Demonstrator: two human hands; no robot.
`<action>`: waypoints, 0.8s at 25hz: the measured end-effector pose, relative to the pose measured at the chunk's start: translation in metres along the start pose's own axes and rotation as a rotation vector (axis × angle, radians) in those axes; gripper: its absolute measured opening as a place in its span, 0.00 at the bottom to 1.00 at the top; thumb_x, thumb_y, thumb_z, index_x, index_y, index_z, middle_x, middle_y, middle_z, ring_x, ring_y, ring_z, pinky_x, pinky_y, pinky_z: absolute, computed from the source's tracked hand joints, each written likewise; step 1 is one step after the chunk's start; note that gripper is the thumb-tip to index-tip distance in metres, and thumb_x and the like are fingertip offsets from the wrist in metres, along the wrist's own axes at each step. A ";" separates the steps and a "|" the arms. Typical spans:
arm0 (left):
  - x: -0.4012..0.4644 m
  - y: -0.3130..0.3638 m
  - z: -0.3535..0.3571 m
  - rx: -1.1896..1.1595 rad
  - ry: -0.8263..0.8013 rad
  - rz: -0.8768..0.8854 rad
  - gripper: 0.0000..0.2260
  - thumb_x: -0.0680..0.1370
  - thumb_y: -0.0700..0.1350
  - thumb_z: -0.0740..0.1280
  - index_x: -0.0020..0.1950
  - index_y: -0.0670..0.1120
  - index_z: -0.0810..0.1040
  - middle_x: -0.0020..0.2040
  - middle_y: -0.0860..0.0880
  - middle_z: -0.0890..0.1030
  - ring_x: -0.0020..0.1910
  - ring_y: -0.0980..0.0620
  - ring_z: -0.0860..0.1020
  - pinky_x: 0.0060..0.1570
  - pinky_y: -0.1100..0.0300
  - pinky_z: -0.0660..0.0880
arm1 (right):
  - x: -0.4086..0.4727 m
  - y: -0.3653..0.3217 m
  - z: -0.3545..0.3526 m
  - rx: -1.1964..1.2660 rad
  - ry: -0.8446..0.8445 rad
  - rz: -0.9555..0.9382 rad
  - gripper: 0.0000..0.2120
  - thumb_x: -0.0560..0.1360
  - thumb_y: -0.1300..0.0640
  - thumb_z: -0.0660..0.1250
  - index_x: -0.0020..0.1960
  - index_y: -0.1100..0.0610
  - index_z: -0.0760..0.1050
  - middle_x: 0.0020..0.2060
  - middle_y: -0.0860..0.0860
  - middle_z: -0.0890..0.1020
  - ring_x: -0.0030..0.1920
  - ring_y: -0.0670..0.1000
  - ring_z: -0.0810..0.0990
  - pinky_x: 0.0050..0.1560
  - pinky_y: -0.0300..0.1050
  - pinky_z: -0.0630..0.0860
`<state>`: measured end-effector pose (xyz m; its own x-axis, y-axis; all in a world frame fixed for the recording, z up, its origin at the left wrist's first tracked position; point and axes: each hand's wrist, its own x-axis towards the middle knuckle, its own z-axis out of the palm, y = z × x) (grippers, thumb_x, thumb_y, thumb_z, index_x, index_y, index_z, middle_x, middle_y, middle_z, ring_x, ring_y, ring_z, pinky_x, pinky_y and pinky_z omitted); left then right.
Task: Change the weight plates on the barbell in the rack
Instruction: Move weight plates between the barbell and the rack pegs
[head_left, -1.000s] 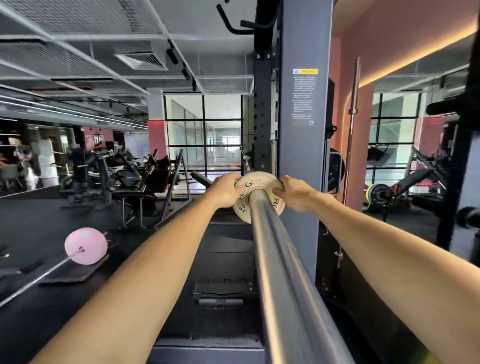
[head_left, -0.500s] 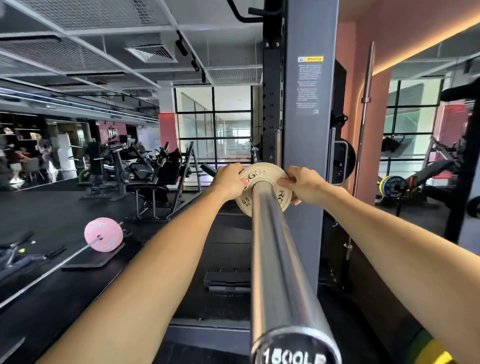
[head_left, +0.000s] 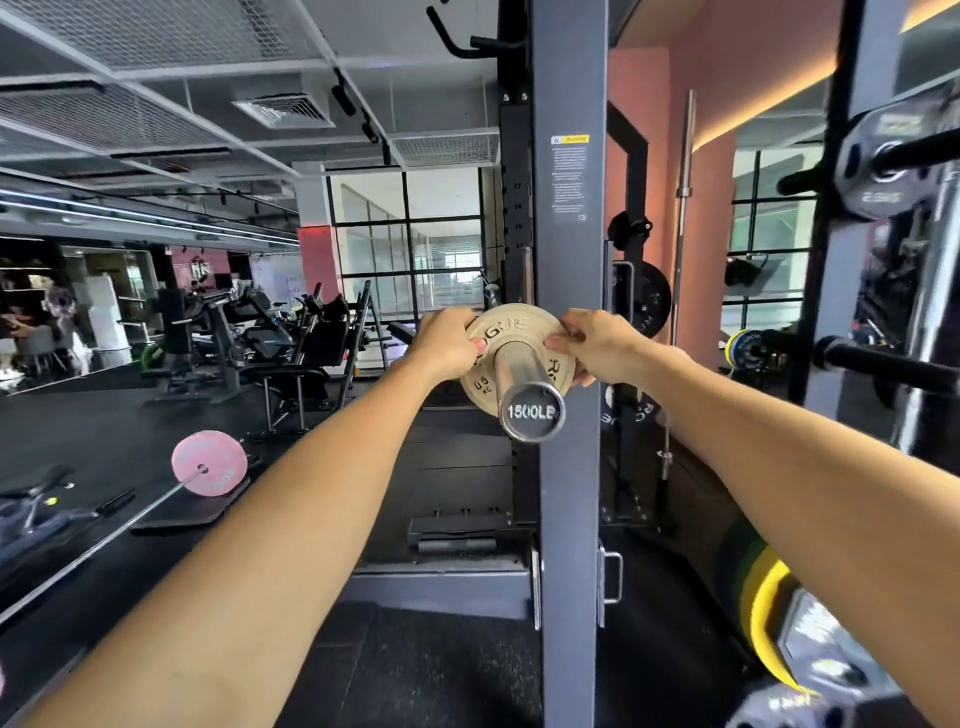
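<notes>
While on barbell sleeve (head_left: 531, 400), small plate (head_left: 480, 387) gripped by left hand (head_left: 448, 345), right hand (head_left: 597, 345).

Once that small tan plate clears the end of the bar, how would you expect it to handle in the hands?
The small tan plate looks rigid metal and is marked 0.5 kg, so probably light. It is thin and round, so likely to roll if set on edge. The left hand and right hand pinch only its rim, so it might slip off the barbell sleeve.
</notes>
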<state>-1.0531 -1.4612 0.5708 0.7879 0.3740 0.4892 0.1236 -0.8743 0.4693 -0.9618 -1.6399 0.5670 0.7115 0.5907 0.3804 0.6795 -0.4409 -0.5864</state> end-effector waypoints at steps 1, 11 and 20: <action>-0.014 0.006 -0.007 -0.002 -0.002 0.005 0.07 0.79 0.42 0.67 0.56 0.45 0.78 0.56 0.44 0.79 0.52 0.46 0.76 0.49 0.55 0.71 | -0.015 -0.006 -0.003 0.006 0.000 -0.004 0.08 0.80 0.53 0.62 0.43 0.52 0.70 0.41 0.55 0.82 0.38 0.57 0.85 0.36 0.47 0.83; -0.121 0.046 -0.058 0.016 0.000 0.043 0.04 0.77 0.40 0.69 0.52 0.44 0.79 0.52 0.44 0.80 0.50 0.44 0.79 0.53 0.49 0.79 | -0.127 -0.048 -0.023 0.081 -0.019 -0.010 0.07 0.80 0.55 0.62 0.52 0.58 0.71 0.45 0.58 0.84 0.38 0.56 0.85 0.31 0.42 0.81; -0.134 0.088 -0.087 0.066 0.021 0.035 0.03 0.76 0.42 0.71 0.45 0.47 0.79 0.47 0.47 0.82 0.46 0.47 0.81 0.51 0.52 0.79 | -0.141 -0.046 -0.056 0.178 -0.071 -0.118 0.05 0.80 0.54 0.62 0.46 0.54 0.71 0.45 0.61 0.84 0.39 0.58 0.85 0.38 0.49 0.83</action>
<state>-1.2001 -1.5610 0.6107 0.7795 0.3485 0.5205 0.1361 -0.9053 0.4024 -1.0834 -1.7410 0.5808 0.6106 0.6798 0.4062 0.7106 -0.2438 -0.6600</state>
